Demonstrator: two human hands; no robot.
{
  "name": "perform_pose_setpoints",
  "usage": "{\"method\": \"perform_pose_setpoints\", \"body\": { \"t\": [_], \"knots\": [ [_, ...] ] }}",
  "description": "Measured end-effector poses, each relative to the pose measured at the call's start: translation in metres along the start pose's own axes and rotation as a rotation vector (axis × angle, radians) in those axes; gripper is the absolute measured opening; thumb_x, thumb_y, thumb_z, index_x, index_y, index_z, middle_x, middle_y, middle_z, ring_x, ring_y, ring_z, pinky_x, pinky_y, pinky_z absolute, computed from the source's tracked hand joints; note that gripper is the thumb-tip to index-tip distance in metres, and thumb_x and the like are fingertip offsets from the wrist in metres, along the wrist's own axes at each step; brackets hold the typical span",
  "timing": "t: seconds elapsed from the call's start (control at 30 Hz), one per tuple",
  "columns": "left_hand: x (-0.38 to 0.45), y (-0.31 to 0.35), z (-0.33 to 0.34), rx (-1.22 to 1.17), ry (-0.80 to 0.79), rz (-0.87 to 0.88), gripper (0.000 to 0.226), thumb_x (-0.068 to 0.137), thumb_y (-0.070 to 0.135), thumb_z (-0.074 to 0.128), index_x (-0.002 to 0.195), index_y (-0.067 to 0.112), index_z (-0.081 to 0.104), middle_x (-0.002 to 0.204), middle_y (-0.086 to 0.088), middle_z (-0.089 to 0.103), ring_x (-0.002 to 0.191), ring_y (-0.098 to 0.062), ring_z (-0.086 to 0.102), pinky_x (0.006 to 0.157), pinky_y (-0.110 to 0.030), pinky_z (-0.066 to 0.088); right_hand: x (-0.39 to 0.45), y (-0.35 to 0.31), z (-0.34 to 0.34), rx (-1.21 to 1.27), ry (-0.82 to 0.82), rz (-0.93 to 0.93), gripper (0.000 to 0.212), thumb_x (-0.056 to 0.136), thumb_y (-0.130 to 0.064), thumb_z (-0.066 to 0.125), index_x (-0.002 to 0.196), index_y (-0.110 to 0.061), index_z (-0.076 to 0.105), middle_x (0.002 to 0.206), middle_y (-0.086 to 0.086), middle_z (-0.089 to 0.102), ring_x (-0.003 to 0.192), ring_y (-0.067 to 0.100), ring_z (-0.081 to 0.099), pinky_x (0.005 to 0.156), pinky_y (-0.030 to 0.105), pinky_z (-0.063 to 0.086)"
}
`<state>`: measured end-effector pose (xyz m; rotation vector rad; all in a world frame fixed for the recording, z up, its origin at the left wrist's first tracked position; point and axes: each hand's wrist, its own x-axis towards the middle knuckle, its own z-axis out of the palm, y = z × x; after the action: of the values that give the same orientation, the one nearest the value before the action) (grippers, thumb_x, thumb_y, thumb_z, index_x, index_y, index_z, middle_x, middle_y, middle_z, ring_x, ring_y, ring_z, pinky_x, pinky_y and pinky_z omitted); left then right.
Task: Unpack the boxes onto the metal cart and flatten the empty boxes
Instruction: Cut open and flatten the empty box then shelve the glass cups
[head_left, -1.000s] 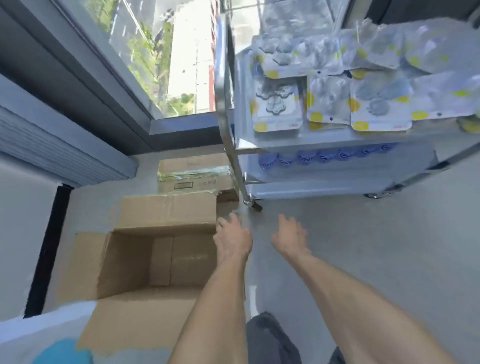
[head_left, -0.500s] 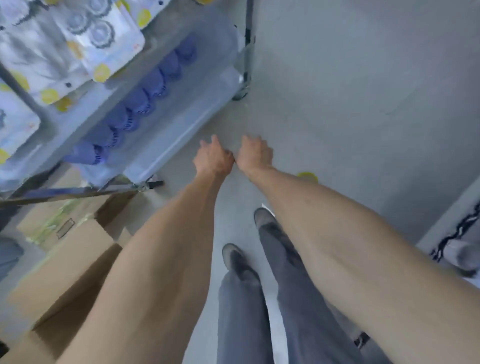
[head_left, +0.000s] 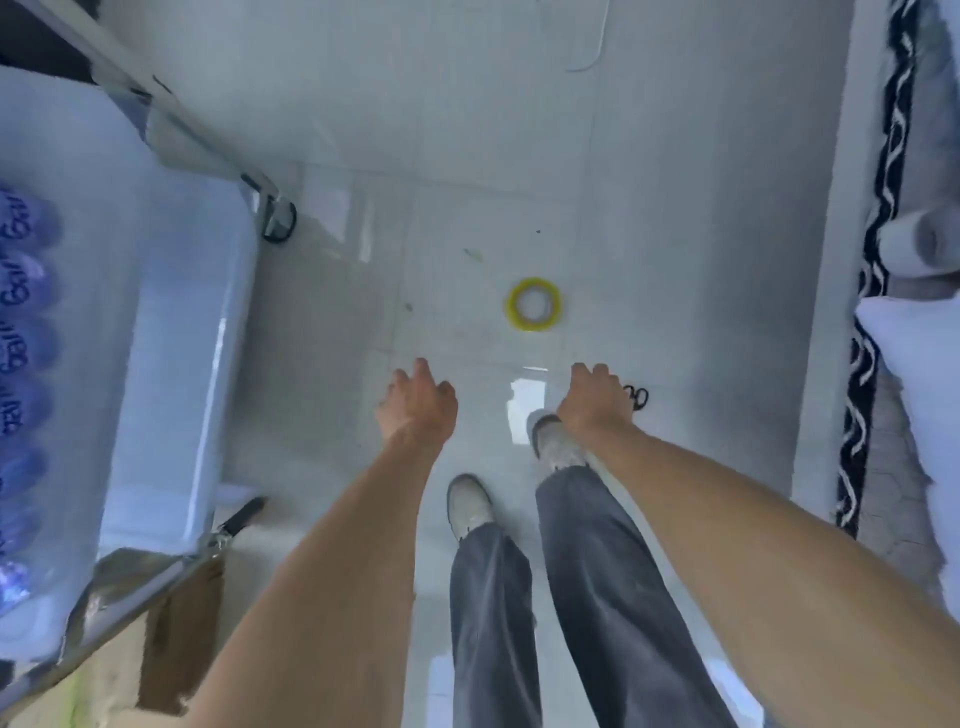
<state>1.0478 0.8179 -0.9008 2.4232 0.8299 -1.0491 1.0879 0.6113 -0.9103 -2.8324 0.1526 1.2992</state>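
Beside the cart (head_left: 171, 332) — shelves already stocked — left hand (head_left: 418, 410) and right hand (head_left: 597, 400) hang loosely curled, holding nothing; a box (head_left: 171, 649) seemingly awaits flattening.

— What kind of place is this?
— A home, I think. Shiny white floor tiles (head_left: 649, 208), a black-and-white rug (head_left: 865, 332) right of the hands, a metal cart (head_left: 171, 364) on their left.
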Motion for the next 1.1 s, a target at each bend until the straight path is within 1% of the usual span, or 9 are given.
{"method": "perform_pose_setpoints", "body": {
  "t": [0.1,0.33,0.47,0.63,0.73,0.83,0.93,1.0,1.1],
  "knots": [
    [0.017,0.013,0.044,0.106,0.004,-0.002,0.048,0.102,0.036,0.035,0.145,0.015,0.032,0.141,-0.019,0.042,0.126,-0.036,0.047,0.101,-0.045,0.038,0.018,0.039,0.032,0.079,-0.020,0.093,0.037,0.089,-0.012,0.054,0.125,-0.010,0.048,0.125,0.014,0.048,0.113,0.032,0.051,0.087,0.039,0.046],
    [0.052,0.065,0.144,0.316,-0.008,0.108,0.068,0.100,0.056,0.026,0.157,0.023,0.007,0.160,-0.026,0.007,0.146,-0.040,0.013,0.115,-0.050,0.022,0.067,0.116,0.104,0.122,-0.054,0.192,0.052,0.087,-0.014,0.057,0.136,-0.016,0.040,0.133,0.014,0.041,0.118,0.030,0.043,0.084,0.038,0.041],
    [0.068,0.098,0.197,0.328,-0.009,0.185,0.067,0.101,0.052,0.031,0.156,0.022,0.008,0.160,-0.026,0.007,0.145,-0.040,0.015,0.114,-0.050,0.024,0.100,0.154,0.140,0.160,-0.036,0.230,0.051,0.087,-0.014,0.058,0.136,-0.014,0.041,0.133,0.014,0.039,0.118,0.030,0.043,0.080,0.036,0.042],
    [0.103,0.127,0.257,0.348,0.006,0.244,0.065,0.093,0.028,0.046,0.151,0.020,0.019,0.158,-0.024,0.013,0.140,-0.038,0.023,0.110,-0.046,0.028,0.151,0.182,0.185,0.317,0.005,0.263,0.045,0.087,-0.012,0.058,0.130,-0.007,0.046,0.132,0.015,0.039,0.118,0.031,0.045,0.083,0.035,0.044],
    [0.129,0.139,0.287,0.339,0.012,0.244,0.060,0.089,0.021,0.050,0.145,0.017,0.028,0.151,-0.022,0.023,0.132,-0.036,0.032,0.103,-0.044,0.033,0.179,0.192,0.213,0.348,0.038,0.257,0.048,0.086,-0.011,0.059,0.132,-0.008,0.044,0.137,0.016,0.035,0.117,0.033,0.044,0.078,0.036,0.043],
    [0.153,0.147,0.315,0.356,0.031,0.293,0.061,0.089,0.018,0.049,0.146,0.017,0.028,0.152,-0.022,0.022,0.132,-0.036,0.032,0.103,-0.044,0.034,0.217,0.195,0.239,0.358,0.130,0.226,0.056,0.087,-0.008,0.058,0.139,-0.012,0.038,0.144,0.015,0.028,0.119,0.033,0.042,0.075,0.035,0.043],
    [0.171,0.150,0.336,0.322,0.030,0.295,0.061,0.088,0.016,0.049,0.146,0.018,0.030,0.154,-0.021,0.021,0.134,-0.035,0.032,0.103,-0.043,0.034,0.252,0.194,0.253,0.283,0.163,0.197,0.055,0.083,-0.002,0.059,0.134,-0.011,0.039,0.142,0.018,0.027,0.125,0.037,0.038,0.067,0.033,0.040],
    [0.181,0.149,0.350,0.327,0.033,0.287,0.061,0.088,0.016,0.050,0.146,0.019,0.031,0.154,-0.021,0.020,0.134,-0.034,0.031,0.102,-0.042,0.035,0.269,0.187,0.262,0.261,0.142,0.247,0.064,0.081,0.002,0.060,0.138,-0.011,0.035,0.147,0.023,0.021,0.129,0.039,0.034,0.068,0.034,0.049],
    [0.189,0.144,0.365,0.340,0.030,0.292,0.063,0.086,0.014,0.051,0.146,0.019,0.031,0.155,-0.021,0.018,0.134,-0.035,0.031,0.102,-0.042,0.035,0.279,0.170,0.276,0.227,0.252,0.331,0.069,0.080,0.006,0.061,0.141,-0.006,0.033,0.150,0.031,0.018,0.129,0.041,0.033,0.078,0.036,0.056]
  ]
}}
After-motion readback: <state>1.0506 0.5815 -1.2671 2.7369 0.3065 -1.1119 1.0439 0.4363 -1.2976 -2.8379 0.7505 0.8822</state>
